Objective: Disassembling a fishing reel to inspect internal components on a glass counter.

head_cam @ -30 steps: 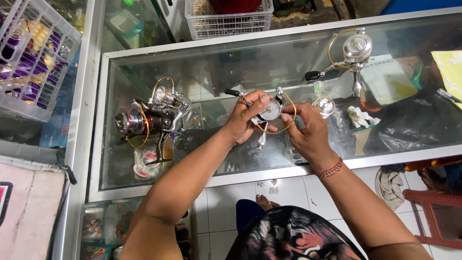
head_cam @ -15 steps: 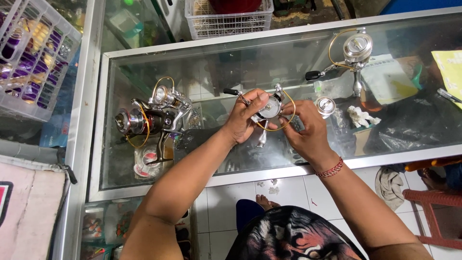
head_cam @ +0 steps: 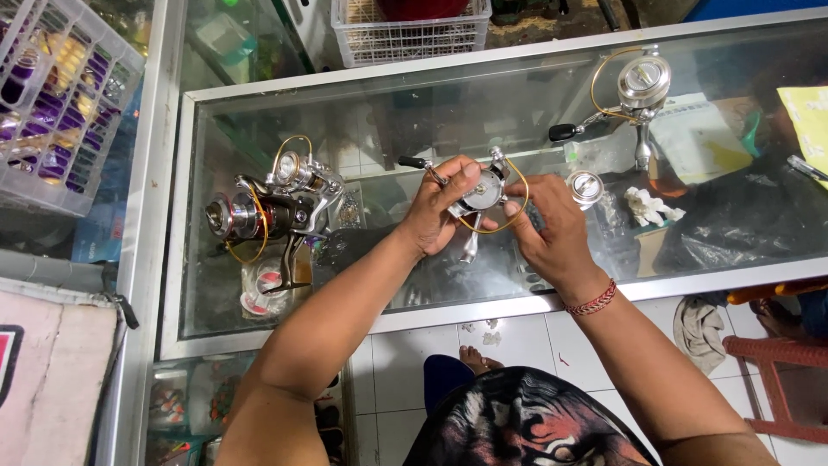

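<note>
Standing over a glass counter (head_cam: pixel 362 112), you work above its near edge, about midway along, with white floor tiles showing below that edge. At the far edge sits a white basket (head_cam: pixel 405 34), and off the left end a second basket (head_cam: pixel 60 103) holds purple packets. A pair of reels (head_cam: pixel 267 211) rests on the glass toward the left end, orange line looped round them; another reel (head_cam: pixel 640 86) stands upright near the far right corner, and a loose spool (head_cam: pixel 586 185) lies just beside your right hand. Your left hand (head_cam: pixel 431 216) is wrapped around the reel (head_cam: pixel 479 194), holding it just clear of the glass with its black-knobbed handle jutting toward the left. Your right hand (head_cam: pixel 552 233), a red bracelet on its wrist, is pinched narrow, fingertips on the reel's right side where the orange line (head_cam: pixel 509 216) bows out in a loose loop. The risks, as I judge them: that slack loop could snag on a finger or the bail and tangle; a slip of your left grip would drop metal onto glass, which could chip or crack it; and your right wrist passes close enough to the spool to knock it rolling toward the near edge.
</note>
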